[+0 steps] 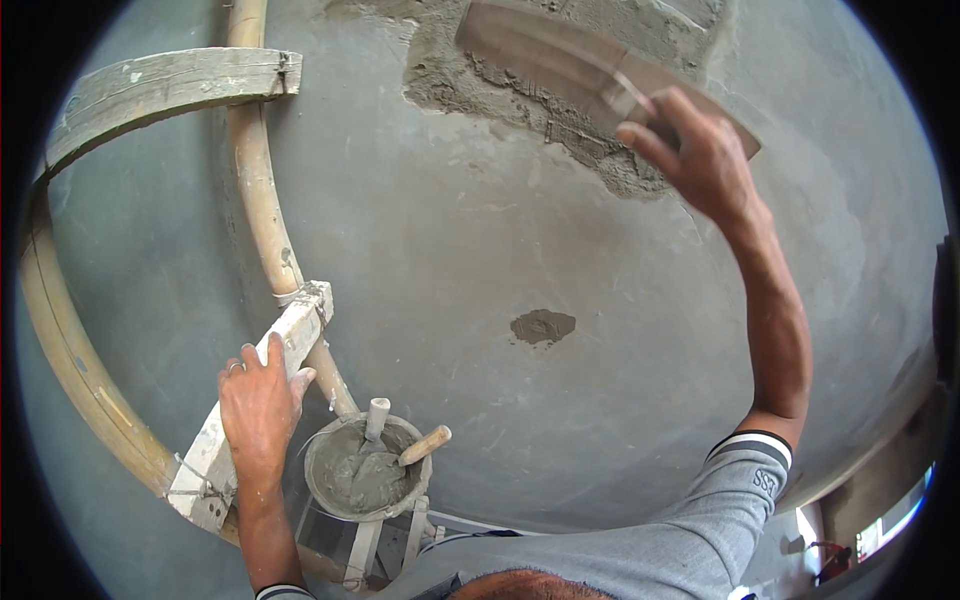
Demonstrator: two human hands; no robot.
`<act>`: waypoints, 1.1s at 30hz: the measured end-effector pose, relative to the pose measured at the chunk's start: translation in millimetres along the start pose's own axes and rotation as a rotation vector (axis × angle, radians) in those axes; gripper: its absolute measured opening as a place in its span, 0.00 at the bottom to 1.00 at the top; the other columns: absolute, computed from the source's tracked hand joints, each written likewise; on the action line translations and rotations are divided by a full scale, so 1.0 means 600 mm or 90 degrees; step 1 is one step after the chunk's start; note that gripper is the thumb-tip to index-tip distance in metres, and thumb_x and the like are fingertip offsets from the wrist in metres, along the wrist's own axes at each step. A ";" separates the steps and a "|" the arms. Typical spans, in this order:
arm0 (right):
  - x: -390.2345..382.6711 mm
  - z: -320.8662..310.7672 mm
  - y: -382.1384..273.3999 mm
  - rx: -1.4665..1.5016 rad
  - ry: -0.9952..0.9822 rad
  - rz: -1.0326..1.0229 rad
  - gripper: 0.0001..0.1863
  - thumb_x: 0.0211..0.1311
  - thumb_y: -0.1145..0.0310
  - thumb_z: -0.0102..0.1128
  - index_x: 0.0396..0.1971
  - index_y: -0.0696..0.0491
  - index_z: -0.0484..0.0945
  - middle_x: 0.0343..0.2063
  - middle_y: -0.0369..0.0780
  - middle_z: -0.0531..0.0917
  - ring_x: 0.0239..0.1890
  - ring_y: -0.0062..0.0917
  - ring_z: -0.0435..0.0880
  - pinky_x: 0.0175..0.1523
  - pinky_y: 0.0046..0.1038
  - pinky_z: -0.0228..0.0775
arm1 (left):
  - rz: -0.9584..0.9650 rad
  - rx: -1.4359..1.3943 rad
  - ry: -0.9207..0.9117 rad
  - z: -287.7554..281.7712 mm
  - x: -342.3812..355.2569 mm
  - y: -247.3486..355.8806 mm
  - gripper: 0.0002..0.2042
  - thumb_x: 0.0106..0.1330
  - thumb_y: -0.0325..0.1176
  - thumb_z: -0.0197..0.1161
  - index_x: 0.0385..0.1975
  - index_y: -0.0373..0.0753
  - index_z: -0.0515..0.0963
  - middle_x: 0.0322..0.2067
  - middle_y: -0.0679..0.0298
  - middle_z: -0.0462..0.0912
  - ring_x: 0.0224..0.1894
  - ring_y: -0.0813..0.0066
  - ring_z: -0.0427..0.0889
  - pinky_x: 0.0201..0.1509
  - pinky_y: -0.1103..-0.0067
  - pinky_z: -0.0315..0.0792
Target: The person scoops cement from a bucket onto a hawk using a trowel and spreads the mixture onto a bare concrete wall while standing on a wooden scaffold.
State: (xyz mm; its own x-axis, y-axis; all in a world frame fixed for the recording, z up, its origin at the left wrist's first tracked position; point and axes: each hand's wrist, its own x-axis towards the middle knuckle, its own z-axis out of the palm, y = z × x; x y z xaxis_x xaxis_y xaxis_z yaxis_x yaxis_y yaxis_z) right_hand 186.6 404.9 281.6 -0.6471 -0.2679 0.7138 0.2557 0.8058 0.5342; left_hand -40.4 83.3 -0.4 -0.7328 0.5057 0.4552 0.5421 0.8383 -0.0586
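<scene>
At the upper right, my right hand (700, 155) grips the handle of a long, flat metal trowel (540, 55), slightly blurred, against a rough band of grey mortar (620, 170) on the grey plastered wall (620, 400). My left hand (258, 405) is wrapped over a whitish wooden crossbar (210, 465) of a bamboo ladder at the lower left. Below and right of that hand, a bucket (318, 470) holds wet grey mortar, with two tools (425, 440) standing in it, their handles up. A small damp mortar patch (542, 325) marks the middle of the wall.
The ladder's bamboo poles (262, 190) run up the left side, joined by an upper crossbar (180, 75) tied with wire. Wooden supports (365, 550) show under the bucket. At the far lower right are a bright opening (890, 520) and a small red shape I cannot make out.
</scene>
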 end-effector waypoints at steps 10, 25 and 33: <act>0.078 -0.015 0.066 -0.102 0.103 0.044 0.19 0.63 0.53 0.64 0.38 0.55 0.77 0.29 0.47 0.86 0.31 0.41 0.87 0.38 0.39 0.78 | 0.017 0.020 0.008 0.005 0.001 0.000 0.31 0.62 0.53 0.65 0.59 0.41 0.71 0.41 0.53 0.79 0.43 0.53 0.84 0.55 0.64 0.74; -0.163 -0.076 0.062 -0.106 -0.118 -0.143 0.18 0.46 0.61 0.77 0.31 0.52 0.76 0.18 0.34 0.74 0.18 0.29 0.75 0.24 0.32 0.69 | -0.005 0.021 0.010 0.002 0.001 0.004 0.31 0.62 0.53 0.65 0.59 0.40 0.71 0.41 0.53 0.78 0.44 0.52 0.83 0.54 0.64 0.73; -0.002 -0.016 0.029 -0.145 -0.047 -0.196 0.16 0.56 0.55 0.71 0.32 0.50 0.76 0.19 0.36 0.75 0.18 0.29 0.76 0.23 0.32 0.68 | -0.003 0.037 0.024 0.004 0.003 0.007 0.31 0.62 0.54 0.65 0.59 0.41 0.72 0.41 0.54 0.78 0.43 0.54 0.83 0.52 0.64 0.73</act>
State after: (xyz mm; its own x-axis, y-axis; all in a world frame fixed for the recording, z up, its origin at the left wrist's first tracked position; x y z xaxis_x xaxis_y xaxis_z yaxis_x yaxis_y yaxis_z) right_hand 198.9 414.0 294.2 -0.7659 -0.4335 0.4748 0.1891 0.5538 0.8109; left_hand -40.4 88.5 -1.8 -0.7185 0.4950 0.4886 0.5133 0.8514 -0.1079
